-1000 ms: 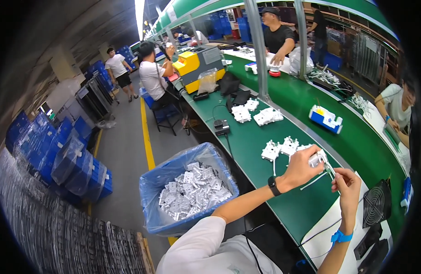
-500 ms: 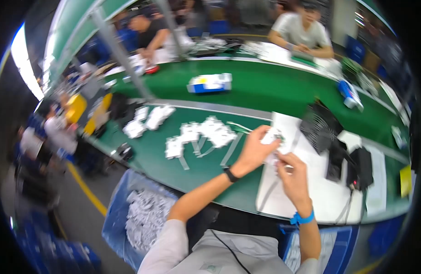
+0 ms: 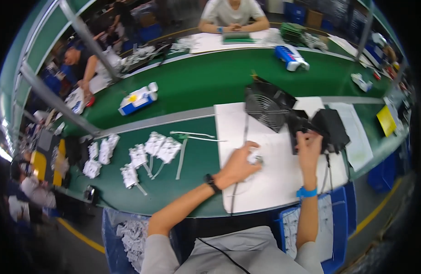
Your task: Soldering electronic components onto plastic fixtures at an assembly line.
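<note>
My left hand [image 3: 239, 166], with a dark band on its wrist, is closed round a small white part [image 3: 254, 158] above a white sheet [image 3: 274, 182]. My right hand [image 3: 309, 148], wearing a blue wristband, reaches to a black stand-like device [image 3: 293, 125]. Its fingers are bent together there, and what they hold is hidden. Behind that device stands a black fan [image 3: 267, 107] with a round grille. A black box [image 3: 331, 130] with cables sits to the right of my right hand. White parts [image 3: 167, 150] with pale ribbon strips lie on the green bench to the left.
A blue bin [image 3: 111, 237] of white pieces stands at lower left, another blue bin [image 3: 341, 228] at lower right. Past the metal rail runs a green belt with a blue-white box [image 3: 138, 99] on it. A person [image 3: 233, 18] sits opposite.
My right hand has parted from my left and moved right to the black device. My left hand keeps the white part, now lower over the sheet. The view has swung to the right.
</note>
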The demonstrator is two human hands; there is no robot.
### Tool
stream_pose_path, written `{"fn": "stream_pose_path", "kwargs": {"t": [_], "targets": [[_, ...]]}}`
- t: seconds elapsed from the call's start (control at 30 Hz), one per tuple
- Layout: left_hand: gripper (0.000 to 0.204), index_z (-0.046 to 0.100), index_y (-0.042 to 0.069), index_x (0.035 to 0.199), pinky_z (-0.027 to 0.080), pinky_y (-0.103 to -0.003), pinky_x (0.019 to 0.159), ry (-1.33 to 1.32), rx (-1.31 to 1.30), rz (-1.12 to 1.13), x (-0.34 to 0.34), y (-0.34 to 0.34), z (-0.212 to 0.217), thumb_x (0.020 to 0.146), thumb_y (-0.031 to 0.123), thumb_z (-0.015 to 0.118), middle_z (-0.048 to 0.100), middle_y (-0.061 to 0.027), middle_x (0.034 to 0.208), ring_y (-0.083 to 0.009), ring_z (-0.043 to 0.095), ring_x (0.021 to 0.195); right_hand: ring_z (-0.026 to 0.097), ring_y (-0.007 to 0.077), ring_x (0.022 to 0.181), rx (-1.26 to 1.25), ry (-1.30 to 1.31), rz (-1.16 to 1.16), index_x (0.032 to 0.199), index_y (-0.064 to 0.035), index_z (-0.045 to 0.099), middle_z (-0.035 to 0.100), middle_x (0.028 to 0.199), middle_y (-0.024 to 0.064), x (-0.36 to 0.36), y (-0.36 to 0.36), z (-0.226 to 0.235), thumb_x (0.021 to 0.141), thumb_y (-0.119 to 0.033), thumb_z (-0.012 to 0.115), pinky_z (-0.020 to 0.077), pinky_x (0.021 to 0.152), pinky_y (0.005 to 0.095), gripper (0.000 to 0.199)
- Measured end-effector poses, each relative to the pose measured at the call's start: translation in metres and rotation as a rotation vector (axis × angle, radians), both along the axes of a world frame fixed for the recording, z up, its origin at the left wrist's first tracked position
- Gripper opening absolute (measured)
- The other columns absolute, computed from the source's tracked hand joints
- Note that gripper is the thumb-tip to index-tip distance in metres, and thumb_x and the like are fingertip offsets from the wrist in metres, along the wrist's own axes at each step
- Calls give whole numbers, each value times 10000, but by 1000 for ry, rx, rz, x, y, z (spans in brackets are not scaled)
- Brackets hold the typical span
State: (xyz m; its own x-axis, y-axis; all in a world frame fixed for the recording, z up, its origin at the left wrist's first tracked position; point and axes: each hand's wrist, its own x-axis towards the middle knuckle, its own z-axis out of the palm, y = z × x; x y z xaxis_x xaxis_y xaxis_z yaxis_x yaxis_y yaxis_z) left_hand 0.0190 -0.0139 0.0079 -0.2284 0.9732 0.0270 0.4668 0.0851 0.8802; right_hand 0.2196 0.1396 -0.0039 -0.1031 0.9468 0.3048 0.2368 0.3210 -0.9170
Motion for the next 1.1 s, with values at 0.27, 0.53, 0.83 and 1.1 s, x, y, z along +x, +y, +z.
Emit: {"fn": "stream_pose_path", "kwargs": {"t": [0.27,0.53,0.83,1.1], "targets": [[452,468,-4,1124,503,-517,766,134,176,-3,11,17,-18,777,163,704,657,-250,883,-467,634,836,521,91,534,183,41,-80,1140,-24,543,620,743,53,12,57,-13,974,-204,720,389,496,240,301],[315,632,-43,1060,454,-434,959,267,313,-73,-6,11,-31,788,102,694,572,-174,1102,-368,528,1079,546,90,650,114,-123,-1,1027,-41,602,600,789,39,4,62,0,996,-192,674,438,583,249,170],[327,667,-7,1197,485,-470,975,498,230,-271,-5,28,-17,889,102,643,621,-207,1128,-383,578,1098,582,99,768,336,100,-203,1053,-52,700,656,865,5,4,49,-13,937,-113,723,494,692,259,133],[424,566,-79,1313,480,-465,999,610,166,-164,19,21,6,920,71,620,605,-232,1306,-368,588,1155,500,58,659,484,319,-278,981,-34,590,565,812,3,30,19,9,941,-28,697,398,559,232,115]]}}
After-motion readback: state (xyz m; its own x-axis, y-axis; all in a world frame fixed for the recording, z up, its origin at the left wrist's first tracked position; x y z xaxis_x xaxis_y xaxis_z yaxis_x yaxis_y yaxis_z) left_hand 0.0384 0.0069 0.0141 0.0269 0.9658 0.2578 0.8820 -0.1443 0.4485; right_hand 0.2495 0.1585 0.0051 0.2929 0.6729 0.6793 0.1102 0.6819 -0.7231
